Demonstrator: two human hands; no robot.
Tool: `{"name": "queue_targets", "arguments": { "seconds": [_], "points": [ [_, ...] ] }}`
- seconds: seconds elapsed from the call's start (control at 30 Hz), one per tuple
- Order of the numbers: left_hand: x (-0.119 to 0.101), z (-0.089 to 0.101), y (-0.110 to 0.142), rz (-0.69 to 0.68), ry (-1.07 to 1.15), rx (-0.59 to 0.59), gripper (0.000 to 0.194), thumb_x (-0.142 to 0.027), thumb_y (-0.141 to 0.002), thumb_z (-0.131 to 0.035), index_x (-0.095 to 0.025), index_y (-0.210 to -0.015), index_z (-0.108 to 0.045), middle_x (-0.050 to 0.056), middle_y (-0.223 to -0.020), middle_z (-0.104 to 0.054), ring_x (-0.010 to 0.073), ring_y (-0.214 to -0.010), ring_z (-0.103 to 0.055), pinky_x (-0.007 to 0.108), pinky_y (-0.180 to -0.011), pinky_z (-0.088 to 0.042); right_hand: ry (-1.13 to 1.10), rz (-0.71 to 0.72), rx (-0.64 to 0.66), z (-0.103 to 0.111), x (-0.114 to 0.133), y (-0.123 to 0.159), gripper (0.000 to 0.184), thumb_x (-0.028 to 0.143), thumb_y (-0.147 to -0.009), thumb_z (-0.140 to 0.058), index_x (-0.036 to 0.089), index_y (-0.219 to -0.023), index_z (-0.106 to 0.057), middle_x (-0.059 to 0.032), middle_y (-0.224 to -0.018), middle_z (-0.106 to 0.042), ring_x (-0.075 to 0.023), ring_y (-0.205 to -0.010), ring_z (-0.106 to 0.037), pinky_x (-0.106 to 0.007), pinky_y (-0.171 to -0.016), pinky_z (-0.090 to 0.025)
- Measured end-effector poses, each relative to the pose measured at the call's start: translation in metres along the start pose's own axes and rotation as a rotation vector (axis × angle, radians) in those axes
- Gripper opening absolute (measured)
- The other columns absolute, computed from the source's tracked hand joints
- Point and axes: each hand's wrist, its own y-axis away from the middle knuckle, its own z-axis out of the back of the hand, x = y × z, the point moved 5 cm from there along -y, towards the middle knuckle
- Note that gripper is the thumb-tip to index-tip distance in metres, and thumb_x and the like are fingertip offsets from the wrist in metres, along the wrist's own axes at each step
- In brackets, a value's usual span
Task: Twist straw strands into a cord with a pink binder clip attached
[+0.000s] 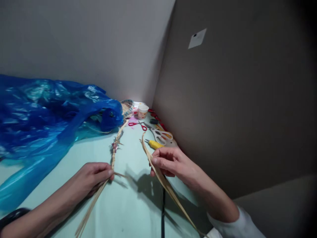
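Two hands (102, 175) in use | left: pinching braid (119, 135) at its lower end, over table (109, 211) — loose strands below | right (165, 161): fingertips closed on strip (168, 186) — near yellow tool (155, 144) | blue bag (61, 112): left of braid

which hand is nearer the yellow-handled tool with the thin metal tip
Right. The right hand, holding tan strips, is just on the near side of the tool; the left hand, gripping the tan braid, is farther off, to its left.
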Motion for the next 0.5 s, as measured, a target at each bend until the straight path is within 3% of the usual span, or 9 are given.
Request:
{"name": "queue_targets", "arguments": {
  "seconds": [0.1, 0.2, 0.37, 0.5],
  "points": [
    [-0.017, 0.004, 0.002, -0.059, -0.115, -0.035, 0.028, -0.041, -0.075, -0.063, -0.017, -0.061, -0.065, 0.000, -0.063, -0.058, 0.0155, -0.061, -0.050, 0.026, -0.061, -0.038, 0.042, 0.034, 0.033, -0.019, 0.000, -0.015, 0.020, 0.033, -0.086, -0.055, 0.015, -0.077, -0.057, 0.0005, -0.070, -0.058, -0.0066, -0.053, -0.037, -0.019, -0.049, -0.028],
    [-0.025, 0.008, 0.002, -0.165, -0.238, -0.089, 0.024, -0.036, -0.075, -0.061, -0.018, -0.060, -0.066, 0.001, -0.070, -0.062, 0.0203, -0.073, -0.057, 0.028, -0.071, -0.040, 0.168, 0.124, 0.039, -0.034, 0.005, -0.032, 0.019, 0.031, -0.085, -0.056, 0.015, -0.076, -0.059, 0.0032, -0.066, -0.050, -0.0069, -0.056, -0.037, -0.019, -0.051, -0.028],
    [-0.020, 0.005, 0.005, -0.196, -0.225, -0.106, 0.023, -0.034, -0.081, -0.054, -0.019, -0.064, -0.058, -0.001, -0.064, -0.059, 0.0175, -0.065, -0.054, 0.027, -0.062, -0.039, 0.285, 0.129, 0.072, -0.051, 0.001, -0.052, 0.014, 0.025, -0.083, -0.054, 0.015, -0.084, -0.063, 0.0023, -0.066, -0.053, -0.0088, -0.058, -0.041, -0.020, -0.053, -0.031],
    [-0.003, -0.005, 0.008, -0.027, 0.002, -0.080, 0.025, -0.039, -0.085, -0.049, -0.019, -0.070, -0.053, -0.005, -0.052, -0.049, 0.0103, -0.043, -0.040, 0.023, -0.045, -0.029, 0.159, 0.072, 0.205, -0.061, -0.011, -0.057, 0.013, 0.023, -0.082, -0.053, 0.014, -0.086, -0.061, 0.0010, -0.069, -0.056, -0.0084, -0.058, -0.041, -0.020, -0.051, -0.030]
  ]
}}
